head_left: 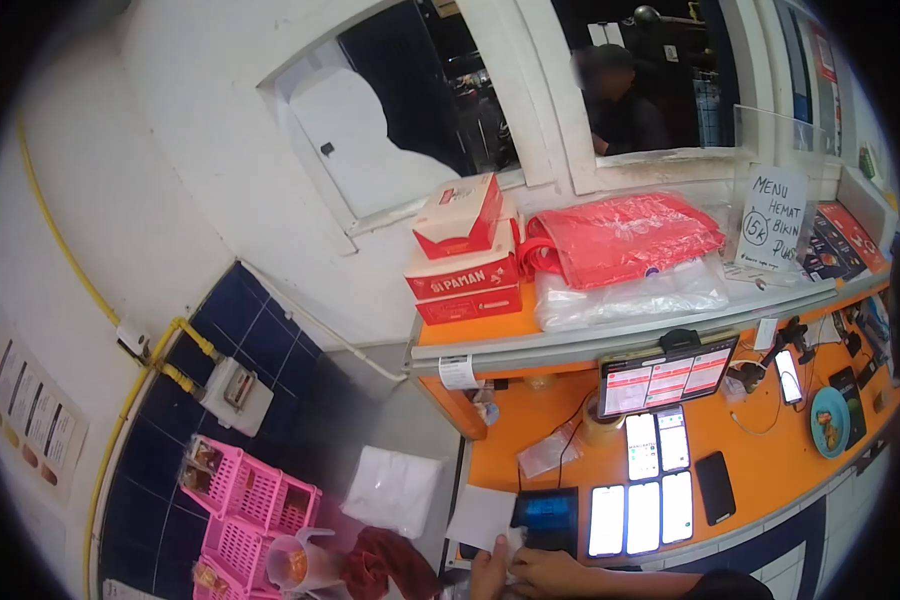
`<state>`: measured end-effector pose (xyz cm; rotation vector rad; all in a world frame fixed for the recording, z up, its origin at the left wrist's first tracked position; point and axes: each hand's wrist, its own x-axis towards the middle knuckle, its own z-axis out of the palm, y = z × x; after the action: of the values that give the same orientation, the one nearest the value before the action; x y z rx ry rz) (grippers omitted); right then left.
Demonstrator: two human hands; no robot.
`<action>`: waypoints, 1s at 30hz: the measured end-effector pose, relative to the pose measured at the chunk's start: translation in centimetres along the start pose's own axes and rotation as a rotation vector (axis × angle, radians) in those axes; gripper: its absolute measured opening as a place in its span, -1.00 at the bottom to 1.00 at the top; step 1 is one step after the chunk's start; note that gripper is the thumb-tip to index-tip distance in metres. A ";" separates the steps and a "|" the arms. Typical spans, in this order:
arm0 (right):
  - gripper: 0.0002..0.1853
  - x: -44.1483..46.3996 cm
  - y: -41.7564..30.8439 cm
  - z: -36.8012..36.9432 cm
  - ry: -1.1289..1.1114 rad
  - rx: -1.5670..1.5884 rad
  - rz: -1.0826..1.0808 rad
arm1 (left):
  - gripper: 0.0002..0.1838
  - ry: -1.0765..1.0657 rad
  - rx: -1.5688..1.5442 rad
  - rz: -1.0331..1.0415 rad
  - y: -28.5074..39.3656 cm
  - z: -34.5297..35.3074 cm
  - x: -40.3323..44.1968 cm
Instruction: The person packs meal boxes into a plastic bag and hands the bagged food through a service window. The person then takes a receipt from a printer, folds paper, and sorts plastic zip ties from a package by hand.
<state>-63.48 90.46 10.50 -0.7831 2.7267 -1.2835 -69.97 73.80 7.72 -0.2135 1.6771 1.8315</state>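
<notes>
At the bottom edge, my left hand (489, 572) is closed with its thumb up, at the lower edge of a white sheet (481, 516). My right hand (552, 573) is right beside it, fingers curled together. Between the two hands shows a thin, crumpled whitish piece (515, 548), paper or plastic; both hands seem to pinch it. Whether the left thumb also presses the white sheet is unclear. Just beyond the hands lies a dark device with a blue top (547, 515). Several lit phones (643, 518) lie to the right on the orange desk (565, 475).
A tablet screen (667, 378) stands behind the phones, near a dark phone (715, 488) and a turquoise bowl (829, 421) with food. Red boxes (467, 280) and a red bag (625, 238) sit on the shelf above. Pink baskets (245, 500) stand left; a person (620, 100) is beyond the window.
</notes>
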 end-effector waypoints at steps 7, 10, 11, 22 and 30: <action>-0.49 1.7 -1.3 -1.7 0.184 0.175 0.146 | -0.36 0.190 -0.059 0.045 -1.4 -1.0 1.2; -0.53 2.4 -1.2 -3.4 0.234 0.315 0.234 | -0.42 0.214 -0.296 0.067 4.8 1.6 -0.8; -0.61 2.4 -1.1 -3.5 0.268 0.345 0.248 | -0.44 0.244 -0.148 0.052 5.1 1.1 -0.6; -0.78 0.7 1.6 -3.6 0.471 1.284 0.515 | -0.61 0.225 -0.127 0.152 7.0 3.0 -1.1; -0.83 0.3 0.4 -3.7 0.559 0.284 0.266 | -0.73 0.108 0.250 0.052 5.3 2.5 0.6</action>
<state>-64.81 93.23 12.71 -0.0267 2.7764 -1.9937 -72.63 76.41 12.24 -0.1651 1.9843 1.6523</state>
